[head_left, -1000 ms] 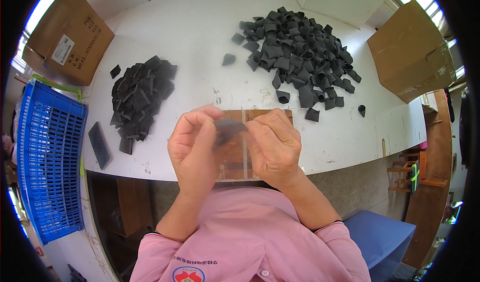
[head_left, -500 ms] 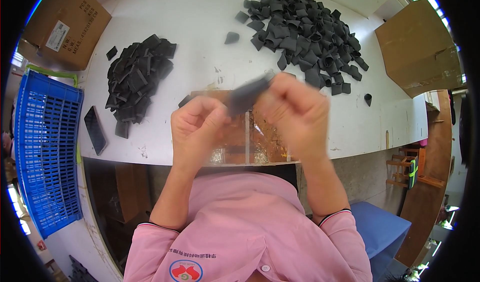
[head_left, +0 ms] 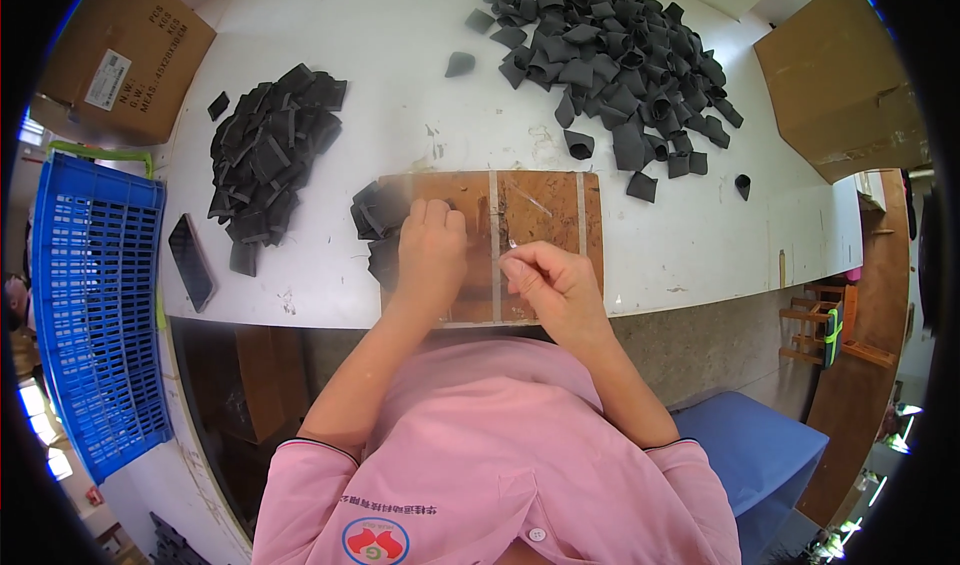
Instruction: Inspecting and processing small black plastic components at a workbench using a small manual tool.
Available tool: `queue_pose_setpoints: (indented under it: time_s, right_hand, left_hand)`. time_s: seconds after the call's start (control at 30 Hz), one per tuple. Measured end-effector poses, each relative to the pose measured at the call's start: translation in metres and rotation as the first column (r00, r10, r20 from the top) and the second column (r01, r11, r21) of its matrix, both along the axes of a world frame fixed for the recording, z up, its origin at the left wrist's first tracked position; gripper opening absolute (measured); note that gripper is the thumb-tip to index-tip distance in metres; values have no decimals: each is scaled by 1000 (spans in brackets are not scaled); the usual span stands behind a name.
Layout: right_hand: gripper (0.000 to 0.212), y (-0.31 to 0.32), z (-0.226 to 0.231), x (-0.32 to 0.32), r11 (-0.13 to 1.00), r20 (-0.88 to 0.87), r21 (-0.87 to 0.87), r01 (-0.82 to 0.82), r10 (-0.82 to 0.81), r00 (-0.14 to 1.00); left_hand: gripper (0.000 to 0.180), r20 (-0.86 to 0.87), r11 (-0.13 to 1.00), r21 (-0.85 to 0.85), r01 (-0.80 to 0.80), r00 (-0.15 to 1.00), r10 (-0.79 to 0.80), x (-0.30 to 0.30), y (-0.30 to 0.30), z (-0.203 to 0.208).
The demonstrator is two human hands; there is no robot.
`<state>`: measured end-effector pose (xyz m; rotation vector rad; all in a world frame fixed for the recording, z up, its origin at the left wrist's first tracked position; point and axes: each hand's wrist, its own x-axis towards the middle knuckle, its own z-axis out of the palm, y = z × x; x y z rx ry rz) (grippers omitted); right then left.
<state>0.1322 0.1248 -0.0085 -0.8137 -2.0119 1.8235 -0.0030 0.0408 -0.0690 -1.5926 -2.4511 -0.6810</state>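
Observation:
My left hand (head_left: 433, 255) rests over the left part of a brown wooden board (head_left: 545, 200), its fingers pressed together and bent down, tips hidden. Beside those fingers lies a small group of dark grey fabric pieces (head_left: 377, 210), overlapping the board's left edge. Whether the hand grips one of them I cannot make out. My right hand (head_left: 560, 290) is closed in a pinch above the middle of the board. A tiny pale, shiny tip shows at its fingertips, too small to name.
A large heap of dark grey tube-like pieces (head_left: 620, 60) spreads at the far right, a smaller heap of flat ones (head_left: 270, 155) at the left. Near the left edge lie a phone (head_left: 191, 263) and a blue plastic crate (head_left: 100, 315). Cardboard boxes (head_left: 120, 55) flank the white table (head_left: 400, 105).
Both hands were raised around one dark piece, blurred by motion. They have since parted and lowered to the board, the left beside the small group; no piece shows between them now.

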Motion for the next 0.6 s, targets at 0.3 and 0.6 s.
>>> queue_pose_setpoints:
  time_s: [0.3, 0.6]
  right_hand:
    - [14, -9, -4, 8, 978, 49, 189, -92, 84, 995]
    - [20, -22, -8, 4, 998, -80, -62, 2, -7, 997]
  left_hand:
    - [12, -71, 997, 76, -3, 997, 8, 4, -5, -4]
    - [9, 923, 847, 381, -370, 99, -372, 21, -37, 48]
